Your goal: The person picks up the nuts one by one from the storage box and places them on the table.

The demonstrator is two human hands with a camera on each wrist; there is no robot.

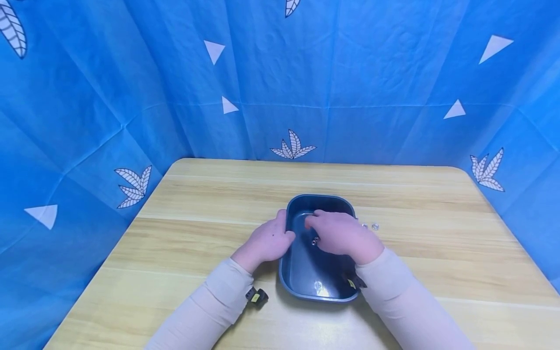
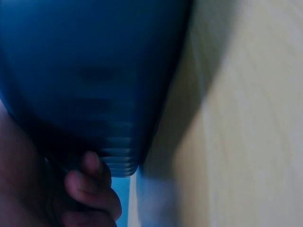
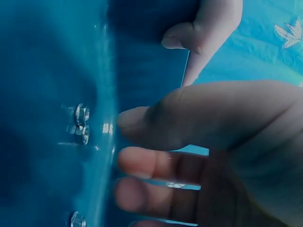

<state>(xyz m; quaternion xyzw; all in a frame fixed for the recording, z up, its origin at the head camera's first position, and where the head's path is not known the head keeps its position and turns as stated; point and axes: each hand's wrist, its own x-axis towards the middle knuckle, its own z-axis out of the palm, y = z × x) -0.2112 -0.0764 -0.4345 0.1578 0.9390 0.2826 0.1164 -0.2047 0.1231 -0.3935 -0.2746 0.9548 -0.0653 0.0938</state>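
A dark blue plastic bin (image 1: 321,296) with a rounded rim lies on the table. My left hand (image 1: 272,239) grips its left wall, thumb over the rim on the inside. In the left wrist view its curled fingers (image 2: 97,187) lie against the bin's ribbed outer side. My right hand (image 1: 343,233) reaches down into the bin. The right wrist view shows its thumb and fingers apart with nothing between them. Beside the fingertips, two small metal flange nuts (image 3: 82,115) touch each other on the bin floor. Another flange nut (image 3: 77,219) sits lower in that view, partly cut off.
To the right of the bin, small shiny nuts (image 1: 375,226) lie on the wooden table (image 1: 210,204), partly behind my right hand. A blue patterned curtain (image 1: 372,73) hangs behind the table and along both sides.
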